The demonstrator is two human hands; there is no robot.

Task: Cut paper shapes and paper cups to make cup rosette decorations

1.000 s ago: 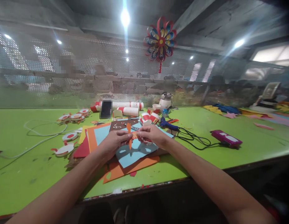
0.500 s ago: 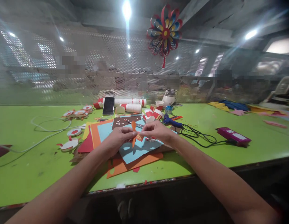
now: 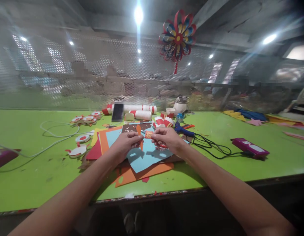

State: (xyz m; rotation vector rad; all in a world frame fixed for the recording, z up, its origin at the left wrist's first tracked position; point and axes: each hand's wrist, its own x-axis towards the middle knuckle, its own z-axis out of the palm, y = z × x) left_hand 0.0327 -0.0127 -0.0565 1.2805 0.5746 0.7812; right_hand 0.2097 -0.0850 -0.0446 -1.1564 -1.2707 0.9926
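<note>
My left hand (image 3: pixel 127 142) pinches a slim orange paper cutout (image 3: pixel 139 131), pointed at its ends and held upright. In my right hand (image 3: pixel 166 139), closed fingertips grip a small red paper piece with yellow print (image 3: pixel 148 134). The two pieces are close together but look apart. Beneath both hands lies a light blue paper sheet (image 3: pixel 142 160), with shadows of the hands on it. Under that sheet are orange paper (image 3: pixel 134 175) and red paper (image 3: pixel 93 149). A dark brown sheet (image 3: pixel 128 128) with white marks sits just behind my left hand.
On the green table (image 3: pixel 211 131), a blue glue gun (image 3: pixel 183 129) trails a black cable to a purple box (image 3: pixel 250 147). Red-and-white paper cups (image 3: pixel 164 122), stacked cups (image 3: pixel 141 114), a phone (image 3: pixel 117 112) and a kettle-like jug (image 3: pixel 180 105) stand behind. White-and-red discs (image 3: pixel 78 150) lie left.
The printed red piece has moved away from the orange cutout and now faces me more fully. My right hand has drawn slightly rightward. The whole view has shifted a little.
</note>
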